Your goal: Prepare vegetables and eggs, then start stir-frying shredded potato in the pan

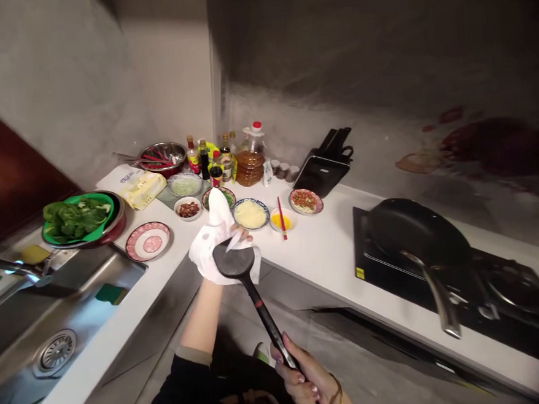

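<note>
My right hand [307, 378] is closed round the handle of a black cooking spatula [234, 261], which slants up and to the left in front of me. Behind the spatula's broad head, my left hand [240, 233] grips a white paper towel [203, 251]. The towel wraps under the head and over part of its edge. A corner of the paper sticks up above the fingers, and most of the left palm is hidden by paper and spatula. Both hands are over the floor, just off the counter's inner corner.
Left is a sink [130, 267], with greens in a green basket [107, 222] and a patterned plate [137, 248]. Ahead stand bowls of chopped food, a bowl of egg [277, 222], sauce bottles, an oil jug [251, 166] and a knife block [320, 177]. A wok [419, 234] sits on the stove at right.
</note>
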`<act>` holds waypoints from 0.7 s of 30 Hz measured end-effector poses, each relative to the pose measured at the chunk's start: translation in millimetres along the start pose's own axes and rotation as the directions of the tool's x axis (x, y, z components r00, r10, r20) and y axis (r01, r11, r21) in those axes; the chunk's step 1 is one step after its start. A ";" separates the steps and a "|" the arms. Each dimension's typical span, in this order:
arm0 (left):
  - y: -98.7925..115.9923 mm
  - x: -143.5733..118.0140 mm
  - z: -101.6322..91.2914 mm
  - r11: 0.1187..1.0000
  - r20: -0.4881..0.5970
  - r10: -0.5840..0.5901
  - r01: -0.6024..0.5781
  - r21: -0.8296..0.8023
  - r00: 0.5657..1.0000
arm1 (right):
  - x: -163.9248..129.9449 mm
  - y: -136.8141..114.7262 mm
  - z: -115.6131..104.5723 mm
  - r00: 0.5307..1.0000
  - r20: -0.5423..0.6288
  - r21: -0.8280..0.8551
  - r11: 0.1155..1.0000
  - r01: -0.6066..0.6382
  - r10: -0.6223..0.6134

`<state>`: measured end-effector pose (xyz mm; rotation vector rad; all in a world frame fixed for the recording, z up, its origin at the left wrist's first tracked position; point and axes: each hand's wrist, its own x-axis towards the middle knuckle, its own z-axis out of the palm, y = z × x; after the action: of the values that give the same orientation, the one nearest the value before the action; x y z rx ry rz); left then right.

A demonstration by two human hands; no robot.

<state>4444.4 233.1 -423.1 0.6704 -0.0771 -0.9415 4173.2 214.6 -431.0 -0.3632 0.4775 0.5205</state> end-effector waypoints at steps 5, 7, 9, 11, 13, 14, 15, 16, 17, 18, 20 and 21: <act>-34.3 -9.8 31.6 0.864 0.061 0.141 -0.153 0.480 0.988 | -83.8 -2.5 -30.0 0.967 -0.254 -0.210 0.977 -0.039 -0.016; -48.6 -22.0 43.1 0.607 0.127 0.301 -0.293 0.739 0.945 | -103.1 -5.9 -37.3 0.940 -0.333 -0.277 0.961 -0.021 -0.075; -65.9 -32.8 53.2 0.236 0.277 0.361 -0.374 0.897 0.891 | -114.1 -8.3 -42.7 0.928 -0.359 -0.328 0.944 -0.026 -0.099; -82.9 -38.6 60.6 -0.097 0.352 0.306 -0.339 0.936 0.884 | -119.3 -8.2 -46.9 0.925 -0.366 -0.370 0.928 -0.044 -0.102; -94.6 -38.9 65.1 -0.302 0.252 0.289 -0.162 0.940 0.923 | -120.6 -5.4 -50.3 0.926 -0.364 -0.401 0.914 -0.057 -0.102; -97.4 -37.5 66.7 -0.352 0.157 0.316 -0.038 0.935 0.936 | -120.0 -3.7 -51.5 0.927 -0.359 -0.416 0.908 -0.053 -0.110; -98.2 -35.6 68.4 -0.369 0.063 0.363 0.082 0.926 0.930 | -118.6 -2.3 -52.0 0.929 -0.350 -0.429 0.902 -0.045 -0.121; -97.6 -33.5 70.3 -0.366 0.000 0.421 0.170 0.915 0.907 | -116.5 -1.4 -51.8 0.931 -0.339 -0.437 0.899 -0.030 -0.133; -96.2 -31.7 72.8 -0.360 -0.009 0.482 0.208 0.909 0.876 | -113.9 -1.5 -50.6 0.934 -0.327 -0.437 0.900 -0.012 -0.146; -94.6 -30.3 75.7 -0.363 0.035 0.537 0.194 0.911 0.843 | -110.9 -2.6 -48.4 0.935 -0.316 -0.430 0.903 0.007 -0.158; -93.5 -29.9 82.2 -0.418 0.227 0.579 0.046 0.907 0.783 | -105.4 -8.0 -41.8 0.939 -0.297 -0.397 0.917 0.044 -0.173; -94.6 -31.0 85.2 -0.462 0.338 0.550 -0.059 0.885 0.763 | -103.4 -11.9 -37.9 0.941 -0.285 -0.376 0.925 0.062 -0.179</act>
<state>4328.3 176.4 -401.6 2.3356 -0.9045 0.3046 4087.9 148.2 -406.4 -0.8369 0.6648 0.4280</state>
